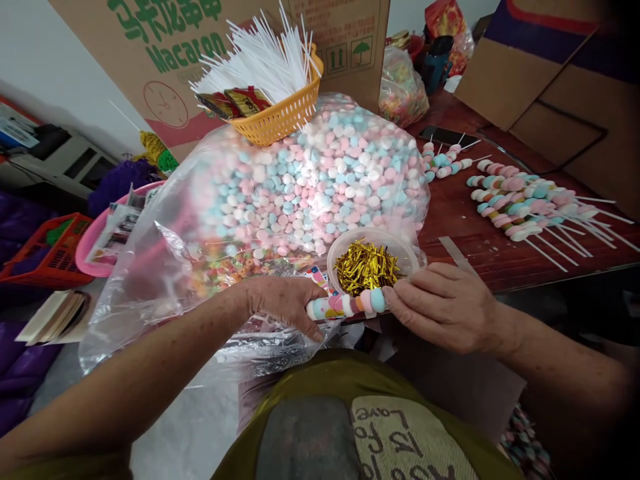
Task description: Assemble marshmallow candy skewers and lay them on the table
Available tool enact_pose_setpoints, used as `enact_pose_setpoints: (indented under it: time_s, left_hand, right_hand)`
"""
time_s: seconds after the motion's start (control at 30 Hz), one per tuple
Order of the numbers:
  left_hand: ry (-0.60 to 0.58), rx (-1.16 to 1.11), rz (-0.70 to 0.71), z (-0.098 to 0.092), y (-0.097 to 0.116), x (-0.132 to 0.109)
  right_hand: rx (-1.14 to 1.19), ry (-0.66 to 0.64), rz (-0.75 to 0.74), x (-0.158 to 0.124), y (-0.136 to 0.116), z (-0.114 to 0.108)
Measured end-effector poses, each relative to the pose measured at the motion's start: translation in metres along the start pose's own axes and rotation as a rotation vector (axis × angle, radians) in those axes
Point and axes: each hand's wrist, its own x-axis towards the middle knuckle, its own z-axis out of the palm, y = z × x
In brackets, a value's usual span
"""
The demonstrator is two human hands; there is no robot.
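"Pink-and-blue marshmallow skewer [346, 305]: where was it held?"

"In front of the plastic tub [409, 257] of gold ties [367, 267], one end gripped by the left hand [285, 303], the other pinched by the right hand's [453, 310] fingertips"

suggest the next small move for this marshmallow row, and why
Perhaps the right hand should take a gold strip: the left hand holds the marshmallow row, the open tub of strips sits close by, and no strip shows around the row.
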Motion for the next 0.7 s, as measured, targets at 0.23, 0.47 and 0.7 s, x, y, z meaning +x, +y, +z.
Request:
enact_pose_setpoints:
  time_s: [0.23,0.47,0.7]
  left_hand:
    - [0.473,0.701,-0.242,0.011,0.018,0.016]
    - [0.577,0.796,-0.278,0.012,0.014,0.018]
    - [0.647,1.001,-0.326,0.008,0.014,0.003]
  right_hand:
    - [0.309,-0.324,0.451,0.012,-0.018,0.019]
    - [0.315,-0.338,0.440,0.014,-0.007,0.019]
    - [0.327,-0.369,0.377,0.006,-0.004,0.000]
